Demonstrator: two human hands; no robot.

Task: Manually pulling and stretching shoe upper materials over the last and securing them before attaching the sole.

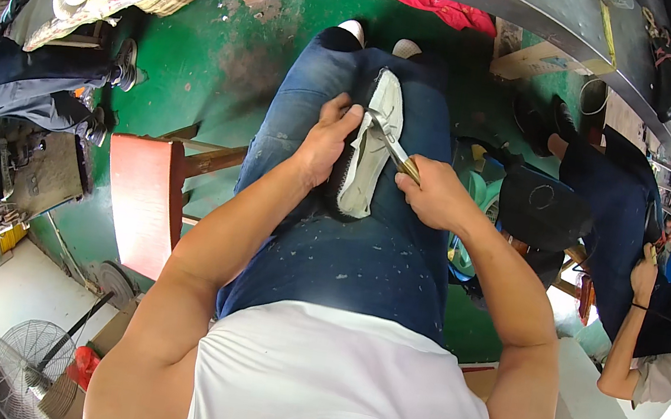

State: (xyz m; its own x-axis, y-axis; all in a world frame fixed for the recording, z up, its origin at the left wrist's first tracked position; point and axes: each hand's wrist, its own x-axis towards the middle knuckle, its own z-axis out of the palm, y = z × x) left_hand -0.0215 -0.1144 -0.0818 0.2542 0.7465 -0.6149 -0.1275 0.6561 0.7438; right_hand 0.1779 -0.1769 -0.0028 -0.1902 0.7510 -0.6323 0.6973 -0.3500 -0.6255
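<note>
Hands meet over a pale, flat-soled canvas shoe [370, 149] on the lap: left hand [328, 140] grips its edge, right hand [430, 191] fisted around a brass-handled metal tool [390, 144] touching it.

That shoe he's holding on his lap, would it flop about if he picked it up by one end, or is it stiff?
The shoe looks soft in its cloth-like upper, so it would probably bend somewhat. Its pale sole likely adds some stiffness. The left hand pins it against the thigh while the right hand works a metal tool, suggesting it would shift if unheld.
</note>
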